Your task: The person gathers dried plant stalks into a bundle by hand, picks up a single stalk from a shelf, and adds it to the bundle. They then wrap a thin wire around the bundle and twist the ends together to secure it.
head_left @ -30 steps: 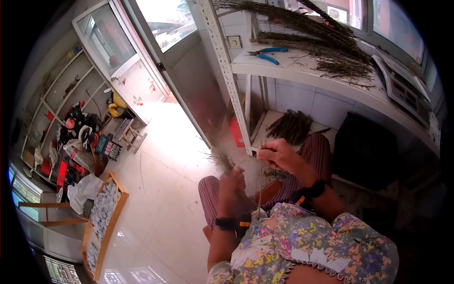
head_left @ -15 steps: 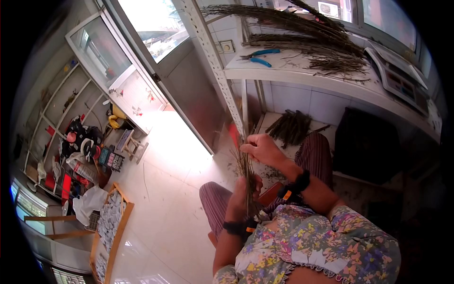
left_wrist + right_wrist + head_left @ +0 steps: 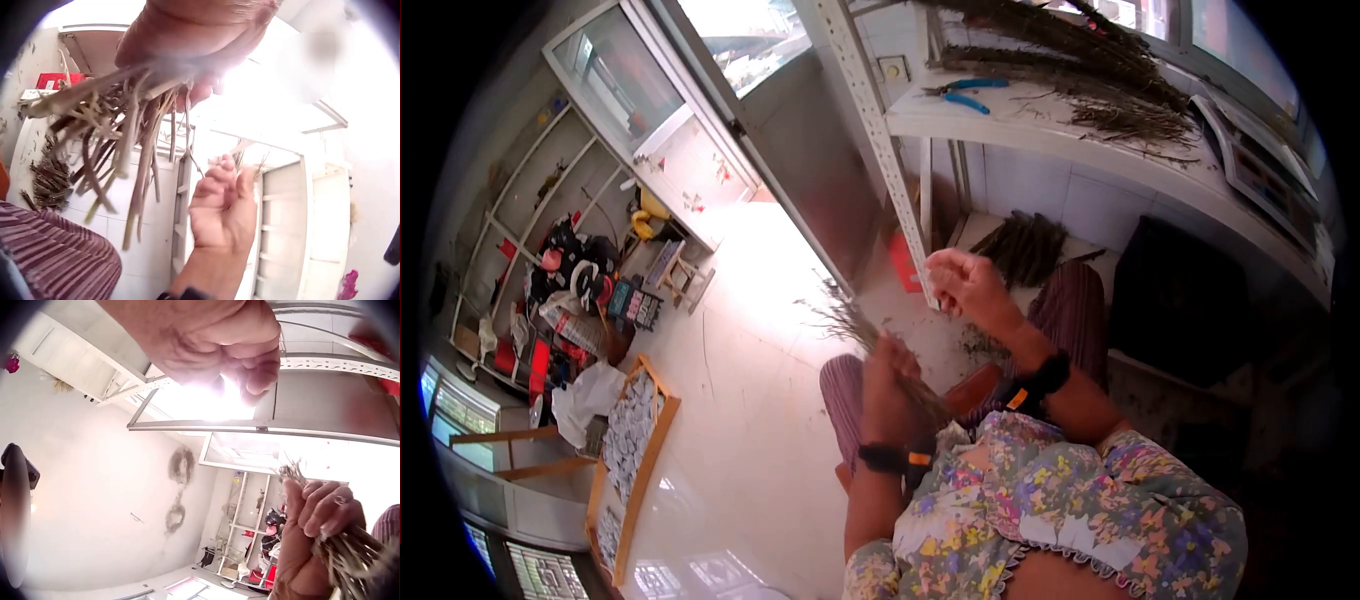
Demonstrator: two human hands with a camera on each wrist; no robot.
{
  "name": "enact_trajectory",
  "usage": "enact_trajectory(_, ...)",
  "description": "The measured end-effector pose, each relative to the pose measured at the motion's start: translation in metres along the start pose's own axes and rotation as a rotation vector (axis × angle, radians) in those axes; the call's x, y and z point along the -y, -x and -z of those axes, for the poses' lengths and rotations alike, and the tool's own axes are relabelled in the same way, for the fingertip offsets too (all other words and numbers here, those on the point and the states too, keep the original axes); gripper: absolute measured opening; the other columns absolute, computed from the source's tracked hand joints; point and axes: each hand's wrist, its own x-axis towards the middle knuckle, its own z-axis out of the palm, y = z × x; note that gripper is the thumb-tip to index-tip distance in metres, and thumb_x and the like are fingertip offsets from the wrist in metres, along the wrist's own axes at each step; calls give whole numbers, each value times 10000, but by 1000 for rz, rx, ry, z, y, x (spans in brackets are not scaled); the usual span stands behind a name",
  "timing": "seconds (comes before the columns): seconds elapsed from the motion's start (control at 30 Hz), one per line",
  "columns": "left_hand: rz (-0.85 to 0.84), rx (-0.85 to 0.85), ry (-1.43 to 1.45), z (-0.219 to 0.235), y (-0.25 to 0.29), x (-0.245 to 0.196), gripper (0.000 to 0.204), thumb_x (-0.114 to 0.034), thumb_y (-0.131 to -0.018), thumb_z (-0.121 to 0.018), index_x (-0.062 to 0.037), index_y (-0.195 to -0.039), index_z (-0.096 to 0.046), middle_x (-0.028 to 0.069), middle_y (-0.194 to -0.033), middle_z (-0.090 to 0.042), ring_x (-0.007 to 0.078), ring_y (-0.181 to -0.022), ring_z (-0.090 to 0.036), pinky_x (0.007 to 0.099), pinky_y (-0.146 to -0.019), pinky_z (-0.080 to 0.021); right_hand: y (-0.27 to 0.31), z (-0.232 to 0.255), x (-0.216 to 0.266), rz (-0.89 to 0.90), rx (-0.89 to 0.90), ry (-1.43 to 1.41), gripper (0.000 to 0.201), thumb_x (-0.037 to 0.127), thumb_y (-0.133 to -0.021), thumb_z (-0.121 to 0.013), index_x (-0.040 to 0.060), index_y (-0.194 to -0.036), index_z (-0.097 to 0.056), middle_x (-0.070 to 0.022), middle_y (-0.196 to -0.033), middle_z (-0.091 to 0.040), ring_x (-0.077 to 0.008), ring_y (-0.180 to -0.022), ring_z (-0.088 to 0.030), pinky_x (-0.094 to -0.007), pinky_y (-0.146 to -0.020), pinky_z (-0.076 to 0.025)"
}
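Observation:
My left hand (image 3: 888, 372) grips a bundle of thin dry stems (image 3: 840, 318), whose fine branching tips stick out ahead of the fist. In the left wrist view, the bundle's thicker stem ends (image 3: 131, 162) fan out below the palm. My right hand (image 3: 972, 288) is raised beside the bundle, apart from it, with its fingers curled in toward the palm. One thin stem overlaps those fingers in the left wrist view, and I cannot tell whether they pinch anything. The right wrist view shows the curled fingers (image 3: 259, 378) from below with no stem visible among them.
Long dry branches (image 3: 1060, 80) and blue-handled pliers (image 3: 970, 95) lie on the white shelf (image 3: 1000, 128), with a scale (image 3: 1265, 165) at its right. Short cut stems (image 3: 1022, 248) are heaped below, near a black bag (image 3: 1178, 300). A wooden-framed tray (image 3: 668, 408) stands at left.
Half a second ago the right hand was at the bundle's tips; now it is up and away to the right. The left hand has tilted the bundle to the left.

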Motion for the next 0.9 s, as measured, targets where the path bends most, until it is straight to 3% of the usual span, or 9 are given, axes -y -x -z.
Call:
enact_trajectory(0.1, -154, -71, 178, 25, -13, -16, 356, -327, -987, -458, -132, -705, -362, -46, -614, -280, 102, -554, -302, 225, -561, -335, 7, 3, -6, 26, 8, 17, 281, 265, -928, -564, 19, -1062, -589, 2, -740, -588, -51, -591, -539, -183, -461, -410)
enact_trajectory(0.23, -366, -87, 352, 25, -2, -33, 339, -335, -1012, -379, -110, -760, -362, -24, -667, -328, 103, -601, -326, 235, -610, -374, 18, -9, -25, 88, -23, -71, 356, 336, -946, -530, 23, -1113, -565, -21, -886, -597, -68, -799, -554, -219, -650, -442)
enact_trajectory(0.33, -401, 26, 387, 34, -7, -34, 324, -341, -1014, -369, -108, -789, -360, -18, -703, -344, 104, -633, -345, 229, -645, -382, 29, -32, -36, 131, -49, -81, 426, 378, -965, -474, 22, -1193, -520, -51, -1062, -577, -101, -999, -519, -255, -841, -415)
enact_trajectory(0.4, -405, 2, 345, 26, 0, -33, 307, -333, -1018, -359, -106, -811, -360, -15, -724, -346, 109, -659, -361, 225, -672, -389, 33, -44, -38, 180, -31, -24, 431, 385, -986, -413, 40, -1228, -500, -47, -1154, -543, -107, -1095, -470, -257, -923, -359)
enact_trajectory(0.5, -418, -39, 213, 7, 10, -33, 282, -310, -1025, -340, -99, -839, -364, -8, -743, -341, 118, -688, -377, 224, -706, -403, 37, -50, -37, 146, -28, -88, 537, 419, -968, -444, -5, -1297, -425, -121, -1297, -457, -172, -1196, -415, -301, -1020, -310)
enact_trajectory(0.63, -426, -14, 304, -3, 7, -27, 266, -282, -1030, -327, -86, -856, -371, 6, -756, -345, 122, -711, -392, 230, -735, -420, 37, -56, -48, 41, -106, -143, 514, 426, -980, -401, 4, -1268, -456, -106, -1276, -469, -186, -1171, -437, -306, -1016, -306)
enact_trajectory(0.73, -416, -24, 102, -20, 12, -22, 271, -273, -1031, -327, -81, -845, -377, 7, -758, -362, 125, -710, -402, 236, -745, -423, 36, -60, -59, 24, -140, -179, 483, 425, -989, -371, 30, -1240, -488, -86, -1227, -505, -183, -1146, -455, -302, -981, -324)
enact_trajectory(0.77, -338, -88, 307, -12, -1, -13, 285, -276, -1011, -401, -81, -803, -401, 4, -713, -394, 139, -663, -421, 266, -688, -436, 36, -60, -58, 25, -142, -195, 470, 423, -991, -365, 40, -1229, -498, -79, -1209, -517, -179, -1138, -461, -298, -964, -333)
enact_trajectory(0.9, -289, -187, 440, -10, -24, -3, 313, -315, -955, -523, -111, -741, -423, -4, -603, -379, 141, -561, -398, 296, -581, -408, 37, -58, -59, 31, -108, -202, 472, 464, -990, -322, 96, -1215, -514, -55, -1200, -532, -160, -1143, -477, -307, -917, -359)
